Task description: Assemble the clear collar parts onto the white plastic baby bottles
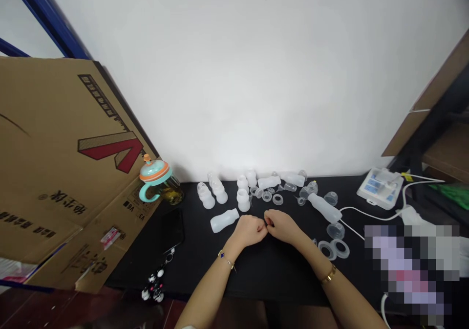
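Observation:
My left hand (249, 231) and my right hand (282, 225) meet at the fingertips over the black table (256, 270), fingers curled. Anything small between them is hidden. A frosted white silicone bottle (224, 220) lies just left of my left hand. Another (324, 208) lies to the right of my right hand, beyond a gap. Behind my hands stands a group of frosted bottle parts (242, 197), with small clear rings (266, 196) among them. Clear cups (335, 230) and ring seals (333, 250) lie at the lower right.
A large cardboard box (66, 172) leans at the left, with a teal-and-orange sippy cup (156, 175) before it. A black phone (172, 231) and a beaded keychain (156, 282) lie nearby. A white electric pump unit (381, 187) trails white tubing. A white wall closes the back.

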`<control>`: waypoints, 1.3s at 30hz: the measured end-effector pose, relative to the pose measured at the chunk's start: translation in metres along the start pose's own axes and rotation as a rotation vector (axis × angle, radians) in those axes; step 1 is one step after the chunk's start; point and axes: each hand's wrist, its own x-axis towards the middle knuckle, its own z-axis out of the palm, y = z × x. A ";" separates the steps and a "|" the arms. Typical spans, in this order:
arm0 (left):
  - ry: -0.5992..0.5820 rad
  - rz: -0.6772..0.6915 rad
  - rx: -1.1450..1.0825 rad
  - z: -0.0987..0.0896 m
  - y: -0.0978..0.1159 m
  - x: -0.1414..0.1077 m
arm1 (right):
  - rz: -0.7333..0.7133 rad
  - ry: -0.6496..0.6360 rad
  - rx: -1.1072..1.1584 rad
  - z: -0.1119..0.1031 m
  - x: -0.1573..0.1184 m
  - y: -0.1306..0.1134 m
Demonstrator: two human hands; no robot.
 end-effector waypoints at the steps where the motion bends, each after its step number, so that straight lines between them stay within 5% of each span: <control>1: 0.008 -0.010 -0.009 -0.001 -0.001 0.000 | -0.010 -0.002 0.000 0.000 0.000 0.000; 25: -0.028 -0.066 -0.063 -0.010 0.001 0.001 | -0.052 -0.024 -0.047 0.003 0.000 0.002; 39: -0.027 -0.053 -0.050 -0.007 0.000 0.000 | 0.100 0.020 -0.176 -0.009 0.002 0.006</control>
